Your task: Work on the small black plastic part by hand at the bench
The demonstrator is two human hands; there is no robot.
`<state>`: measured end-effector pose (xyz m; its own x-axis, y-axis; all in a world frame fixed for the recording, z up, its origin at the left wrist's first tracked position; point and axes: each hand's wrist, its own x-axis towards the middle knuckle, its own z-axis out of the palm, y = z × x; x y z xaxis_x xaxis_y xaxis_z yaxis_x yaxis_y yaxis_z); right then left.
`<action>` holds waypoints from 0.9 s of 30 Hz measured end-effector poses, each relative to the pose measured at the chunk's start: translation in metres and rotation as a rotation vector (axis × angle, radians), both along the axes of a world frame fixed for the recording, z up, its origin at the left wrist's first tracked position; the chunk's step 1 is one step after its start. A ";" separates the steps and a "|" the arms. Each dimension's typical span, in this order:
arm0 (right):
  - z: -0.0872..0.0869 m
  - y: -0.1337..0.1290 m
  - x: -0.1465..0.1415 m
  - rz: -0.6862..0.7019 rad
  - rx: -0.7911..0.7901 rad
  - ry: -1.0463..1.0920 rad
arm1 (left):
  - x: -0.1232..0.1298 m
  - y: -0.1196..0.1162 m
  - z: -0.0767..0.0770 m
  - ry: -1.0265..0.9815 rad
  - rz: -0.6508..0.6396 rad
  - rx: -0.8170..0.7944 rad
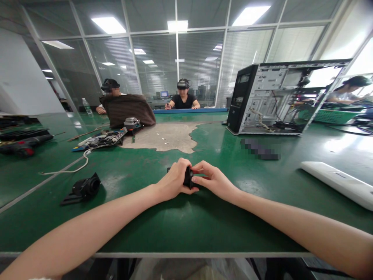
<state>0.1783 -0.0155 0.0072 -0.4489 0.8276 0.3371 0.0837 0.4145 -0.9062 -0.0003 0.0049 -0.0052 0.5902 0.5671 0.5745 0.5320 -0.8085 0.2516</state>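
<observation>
A small black part is held between my two hands over the green table, near its middle. My left hand wraps round it from the left, fingers curled over its top and thumb below. From the right, my right hand pinches its edge with the fingertips. Much of the part is hidden by my left hand. To the left of my left hand, a black plastic piece with a round opening lies on the table.
An open computer case stands at the back right, a white long device at the right. Left are a circuit board, a cable and a power drill. Several people sit beyond, one behind a brown covered object.
</observation>
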 end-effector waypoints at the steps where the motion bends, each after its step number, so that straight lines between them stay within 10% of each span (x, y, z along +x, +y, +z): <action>1: 0.000 0.002 0.000 0.019 -0.027 0.014 | 0.000 0.000 0.000 0.001 0.001 -0.004; 27: -0.004 0.005 0.001 0.131 -0.072 -0.008 | 0.001 -0.003 0.004 -0.011 0.045 -0.082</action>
<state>0.1790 -0.0105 0.0032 -0.5570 0.7835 0.2754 0.0403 0.3566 -0.9334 0.0011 0.0019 -0.0013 0.5572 0.6385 0.5309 0.5641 -0.7602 0.3222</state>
